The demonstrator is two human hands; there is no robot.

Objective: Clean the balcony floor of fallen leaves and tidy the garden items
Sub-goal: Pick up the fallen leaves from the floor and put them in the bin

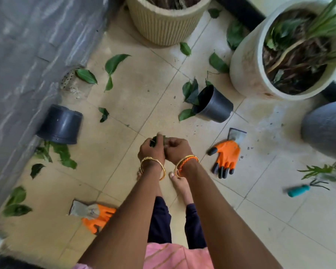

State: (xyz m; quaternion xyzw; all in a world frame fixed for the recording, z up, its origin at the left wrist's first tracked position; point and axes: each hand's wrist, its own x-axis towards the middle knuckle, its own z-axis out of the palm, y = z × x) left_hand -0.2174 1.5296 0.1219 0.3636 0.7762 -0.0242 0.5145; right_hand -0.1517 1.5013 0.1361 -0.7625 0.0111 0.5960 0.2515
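A few green leaves (155,141) are held bunched between the left hand (150,150) and right hand (176,149), both grips closed on them, though the bundle is partly hidden. Loose leaves remain on the floor (144,90) from nine to one o'clock. The bunch should be squeezed tight before more are gathered.

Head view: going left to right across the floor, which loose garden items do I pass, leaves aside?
Left black pot on its side by the wall → near glove → hands holding leaves → right black pot, tipped over → far glove → teal hand rake.
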